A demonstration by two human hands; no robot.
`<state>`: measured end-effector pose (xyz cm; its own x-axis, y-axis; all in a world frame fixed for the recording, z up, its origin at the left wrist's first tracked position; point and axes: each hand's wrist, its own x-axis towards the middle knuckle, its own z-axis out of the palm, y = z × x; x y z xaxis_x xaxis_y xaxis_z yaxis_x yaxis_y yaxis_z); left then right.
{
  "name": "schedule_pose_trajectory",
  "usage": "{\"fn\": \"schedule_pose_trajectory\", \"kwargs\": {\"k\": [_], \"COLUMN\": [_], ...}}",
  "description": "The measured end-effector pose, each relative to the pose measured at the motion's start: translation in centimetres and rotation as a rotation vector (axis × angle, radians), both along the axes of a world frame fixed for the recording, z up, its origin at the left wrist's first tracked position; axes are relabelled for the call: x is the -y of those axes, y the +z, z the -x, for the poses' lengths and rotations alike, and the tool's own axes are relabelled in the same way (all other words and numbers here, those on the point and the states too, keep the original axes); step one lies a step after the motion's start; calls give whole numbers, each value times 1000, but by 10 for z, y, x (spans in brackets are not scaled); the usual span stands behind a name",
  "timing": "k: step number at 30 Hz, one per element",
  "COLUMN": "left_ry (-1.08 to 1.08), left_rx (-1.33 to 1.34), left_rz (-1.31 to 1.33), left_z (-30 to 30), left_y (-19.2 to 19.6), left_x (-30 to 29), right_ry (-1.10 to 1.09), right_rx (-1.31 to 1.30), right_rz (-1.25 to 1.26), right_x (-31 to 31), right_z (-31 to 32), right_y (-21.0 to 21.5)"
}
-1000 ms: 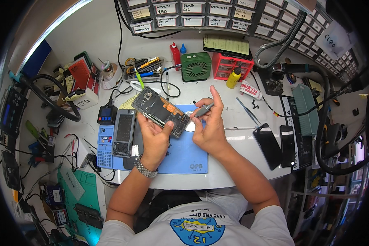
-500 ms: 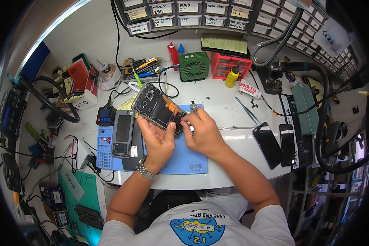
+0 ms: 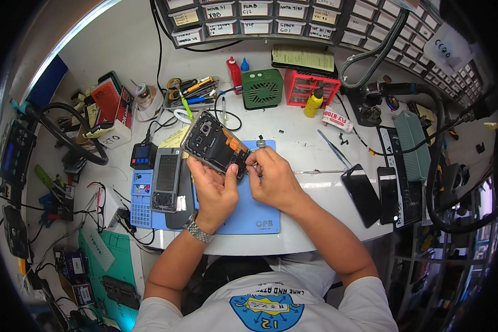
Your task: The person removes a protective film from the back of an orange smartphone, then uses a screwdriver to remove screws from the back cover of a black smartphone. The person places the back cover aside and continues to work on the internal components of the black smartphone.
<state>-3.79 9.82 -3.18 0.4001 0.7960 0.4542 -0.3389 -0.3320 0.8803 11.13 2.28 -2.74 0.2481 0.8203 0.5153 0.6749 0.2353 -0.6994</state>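
Note:
My left hand (image 3: 214, 191) is closed around an opened smartphone (image 3: 216, 145), holding it tilted above the blue work mat (image 3: 249, 219). The phone's inside faces up, with a dark frame, a camera opening at the top and an orange flex strip along its right side. My right hand (image 3: 274, 176) pinches at the phone's lower right edge. A small tool with a round grey end (image 3: 260, 144) sticks out above its fingers; the rest of the tool is hidden by the hand.
Left of the mat lies another opened phone frame (image 3: 166, 180) beside a blue parts tray (image 3: 141, 205). Tweezers (image 3: 334, 148) and dark phones (image 3: 361, 195) lie to the right. Behind stand a green fan box (image 3: 262, 89), a yellow bottle (image 3: 314, 103) and red drawers (image 3: 299, 83).
The phone has shifted slightly to the right and its tilt differs a little. My right fingers have closed in on its edge, and the white bit below them no longer shows.

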Motion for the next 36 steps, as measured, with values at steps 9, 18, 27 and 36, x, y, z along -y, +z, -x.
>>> {"fn": "schedule_pose_trajectory", "kwargs": {"k": [9, 18, 27, 36], "left_ry": [-70, -48, 154, 57], "left_rx": [-15, 44, -50, 48], "left_rz": [16, 28, 210, 371], "left_z": [0, -1, 9, 6], "left_y": [5, 1, -3, 7], "left_x": [9, 1, -20, -17], "right_ry": [-16, -54, -75, 169], "right_rx": [26, 84, -81, -446], "right_rz": [7, -46, 90, -263], "right_x": [2, -3, 1, 1], "right_z": [-2, -1, -6, 12], "right_y": [1, 3, 9, 2]}}
